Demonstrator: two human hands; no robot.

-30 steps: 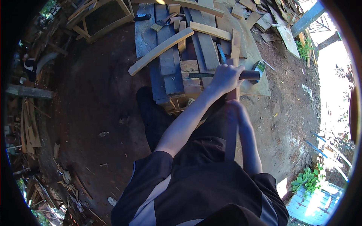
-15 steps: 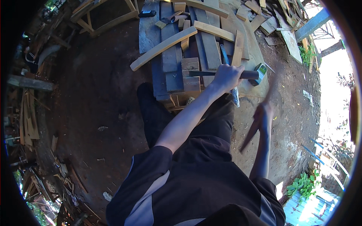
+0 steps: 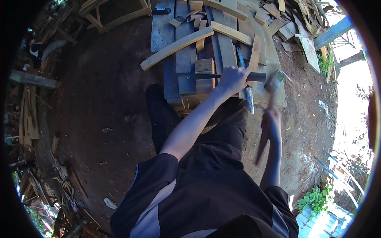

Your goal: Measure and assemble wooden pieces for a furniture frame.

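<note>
My left hand [image 3: 233, 81] is closed around a chisel [image 3: 258, 77]; its dark handle end sticks out to the right. The narrow blade points left and crosses a block of wood [image 3: 204, 65], with its tip at the block's left side. My right hand [image 3: 271, 121] grips a hammer [image 3: 262, 147] by its wooden handle, to the right of the bench and lower than the chisel. Motion blurs the hammer; its head is close to the chisel's handle end, over the spot of a green and grey device. A blue bar-like tool [image 3: 240, 57] lies just beyond my left hand.
Planks cover the low workbench [image 3: 274, 55], with a long curved strip [image 3: 176, 48] across them. A brush [image 3: 176, 22] and a black object [image 3: 161, 11] lie at the far left. A clear plastic piece [image 3: 249, 101] hangs at the near edge. Wood offcuts [image 3: 285, 29] are heaped at far right.
The hammer has swung left and inward, bringing its head near the chisel's handle end. My left hand still holds the chisel across the block. The view has shifted slightly.
</note>
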